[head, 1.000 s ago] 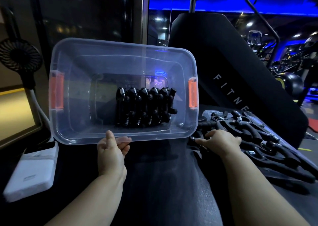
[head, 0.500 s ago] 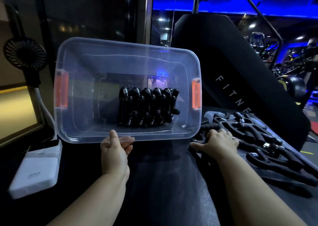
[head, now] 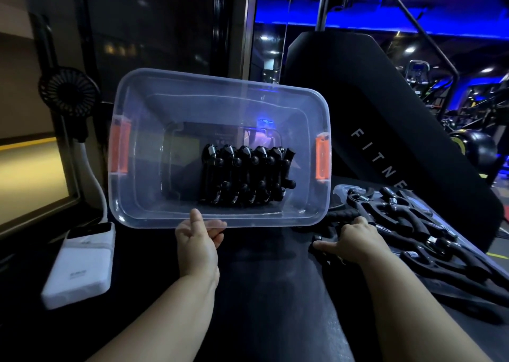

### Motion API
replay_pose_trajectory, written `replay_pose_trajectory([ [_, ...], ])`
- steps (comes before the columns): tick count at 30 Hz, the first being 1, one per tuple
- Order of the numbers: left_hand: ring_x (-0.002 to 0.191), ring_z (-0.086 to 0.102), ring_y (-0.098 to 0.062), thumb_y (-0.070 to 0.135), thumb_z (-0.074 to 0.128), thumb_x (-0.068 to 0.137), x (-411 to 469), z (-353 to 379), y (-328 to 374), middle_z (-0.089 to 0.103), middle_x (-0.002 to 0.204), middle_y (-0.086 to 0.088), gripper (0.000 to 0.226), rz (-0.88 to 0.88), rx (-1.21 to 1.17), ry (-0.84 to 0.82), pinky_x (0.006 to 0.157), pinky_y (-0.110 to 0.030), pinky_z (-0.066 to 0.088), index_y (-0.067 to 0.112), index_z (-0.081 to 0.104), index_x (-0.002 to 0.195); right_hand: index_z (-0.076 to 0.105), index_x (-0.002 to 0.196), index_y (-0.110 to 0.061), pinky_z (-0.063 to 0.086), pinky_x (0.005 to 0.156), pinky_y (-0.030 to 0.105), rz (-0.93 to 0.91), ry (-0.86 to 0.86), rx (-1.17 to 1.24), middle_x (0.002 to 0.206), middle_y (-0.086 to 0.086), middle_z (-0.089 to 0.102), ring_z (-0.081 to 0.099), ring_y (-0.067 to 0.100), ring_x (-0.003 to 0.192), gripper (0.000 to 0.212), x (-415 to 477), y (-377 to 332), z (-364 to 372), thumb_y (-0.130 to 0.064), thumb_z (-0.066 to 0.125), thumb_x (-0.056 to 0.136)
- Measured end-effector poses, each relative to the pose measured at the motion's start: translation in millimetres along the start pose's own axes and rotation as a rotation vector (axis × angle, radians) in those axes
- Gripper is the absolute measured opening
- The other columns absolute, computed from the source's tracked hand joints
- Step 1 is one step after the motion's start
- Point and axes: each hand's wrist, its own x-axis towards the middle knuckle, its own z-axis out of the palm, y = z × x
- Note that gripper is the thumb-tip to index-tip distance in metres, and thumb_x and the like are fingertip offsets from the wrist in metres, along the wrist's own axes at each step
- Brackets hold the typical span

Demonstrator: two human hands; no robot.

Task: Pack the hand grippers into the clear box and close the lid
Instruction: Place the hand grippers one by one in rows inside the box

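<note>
Box tipped up, one gripper under the other hand.
The left hand [head: 197, 243] pinches the near rim of the clear plastic box with orange latches [head: 143, 191], thumb on top; beyond its fingertips a row of black spring hand grippers [head: 246, 175] lies inside. The right hand [head: 355, 237] curls its fingers round a loose black foam-handled gripper [head: 343, 215].

Counted 1 clear box [head: 192, 108] carrying 2 orange latches [head: 119, 149]. Packed hand grippers [head: 245, 177] inside: 5 springs [head: 211, 150] were counted along the row; the total was unclear. Loose hand grippers [head: 413, 224]: several, overlapping, count was not resolvable. Clear lid [head: 339, 195]: 1. White power bank [head: 82, 268]: 1. Small fan [head: 68, 91]: 1. Hands were 2: left hand [head: 197, 240], right hand [head: 355, 237].
</note>
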Motion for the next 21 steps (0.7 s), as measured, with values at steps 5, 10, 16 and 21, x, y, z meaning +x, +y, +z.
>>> replay_pose_trajectory([
  [5, 0.071, 0.065, -0.015, 0.040, 0.037, 0.100, 1, 0, 0, 0.066, 0.069, -0.002, 0.022, 0.001, -0.002, -0.005, 0.068, -0.027, 0.049, 0.022, 0.045, 0.091, 0.071, 0.099, -0.014, 0.036, 0.103, 0.031, -0.013, -0.076, -0.007, 0.135, 0.012, 0.038, 0.045, 0.026, 0.122, 0.085, -23, -4, -8, -0.089, 0.047, 0.065],
  [10, 0.069, 0.065, -0.012, 0.040, 0.036, 0.101, 4, -1, -2, 0.066, 0.067, -0.003, 0.028, -0.005, 0.005, -0.015, 0.067, -0.025, 0.047, 0.014, 0.046, 0.100, 0.072, 0.087, -0.017, 0.040, 0.099, 0.028, -0.023, -0.105, 0.018, 0.133, 0.011, 0.037, 0.052, 0.022, 0.109, 0.080, -48, -4, -14, -0.089, 0.047, 0.064],
  [16, 0.069, 0.065, -0.012, 0.041, 0.036, 0.101, 3, -2, -3, 0.067, 0.067, -0.003, 0.028, -0.011, 0.011, -0.021, 0.067, -0.025, 0.047, 0.014, 0.045, 0.100, 0.068, 0.066, -0.016, 0.044, 0.093, 0.029, 0.002, -0.073, 0.011, 0.132, 0.010, 0.039, 0.050, 0.013, 0.098, 0.086, -66, -7, -13, -0.096, 0.038, 0.053],
  [21, 0.068, 0.065, -0.013, 0.040, 0.036, 0.101, 3, -3, -3, 0.066, 0.067, -0.004, 0.028, -0.022, 0.013, -0.021, 0.066, -0.025, 0.047, 0.013, 0.045, 0.100, 0.068, 0.066, -0.015, 0.041, 0.079, 0.024, 0.008, -0.031, 0.056, 0.116, 0.001, 0.039, 0.047, 0.009, 0.094, 0.083, -72, -5, -10, -0.094, 0.045, 0.057],
])
